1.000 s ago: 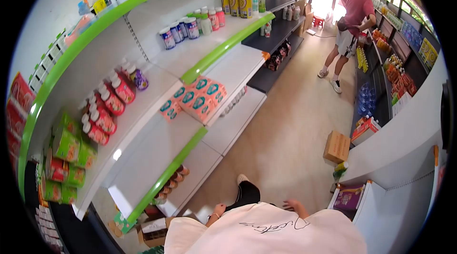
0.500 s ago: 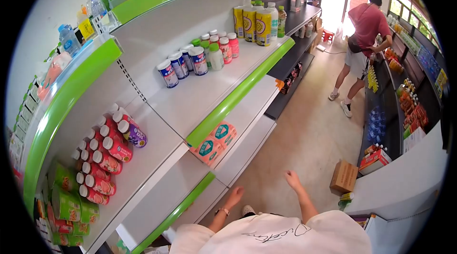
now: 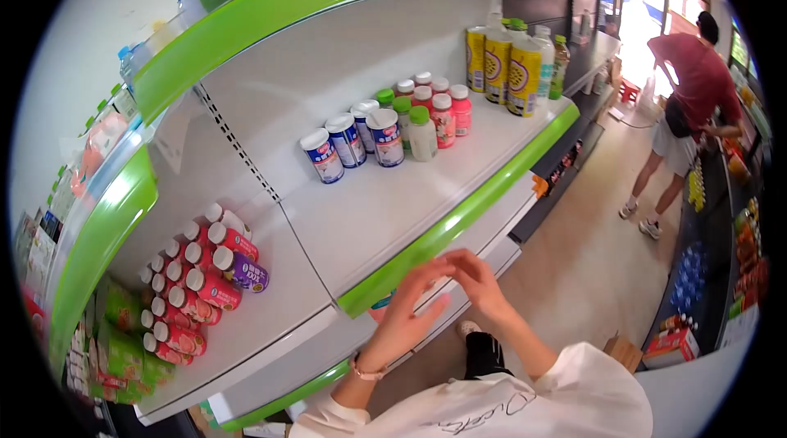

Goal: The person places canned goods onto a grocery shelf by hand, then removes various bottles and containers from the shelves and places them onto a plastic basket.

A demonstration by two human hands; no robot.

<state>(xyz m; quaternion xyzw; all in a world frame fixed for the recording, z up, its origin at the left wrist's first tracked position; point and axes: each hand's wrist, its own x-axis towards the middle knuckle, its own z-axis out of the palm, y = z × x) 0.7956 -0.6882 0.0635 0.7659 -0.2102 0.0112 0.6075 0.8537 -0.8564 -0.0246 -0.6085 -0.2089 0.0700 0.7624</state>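
Note:
My left hand (image 3: 407, 307), a bracelet at its wrist, is raised before the green front edge (image 3: 443, 229) of the white shelf, thumb and fingers apart. Close beside it my right hand (image 3: 478, 280) is bent with loosely curved fingers, and the fingertips of the two hands overlap in this view. Both hands look bare of any object. Beyond them on the shelf stand blue-and-white cans (image 3: 344, 141), a white bottle with a green cap (image 3: 422, 134) and pink bottles (image 3: 443, 120). Part of an orange-and-teal pack on the lower shelf is hidden behind my left hand.
To the left are rows of red bottles (image 3: 193, 303), a purple bottle (image 3: 246, 271) and green packs (image 3: 123, 348). Yellow cans (image 3: 522, 77) stand at the shelf's far end. Down the aisle a person (image 3: 689, 85) stands beside dark shelving. A cardboard box (image 3: 623, 352) is on the floor.
Both my hands have risen from low at my sides and come together before the shelf edge. The view has shifted, so the shelf goods appear lower and farther right.

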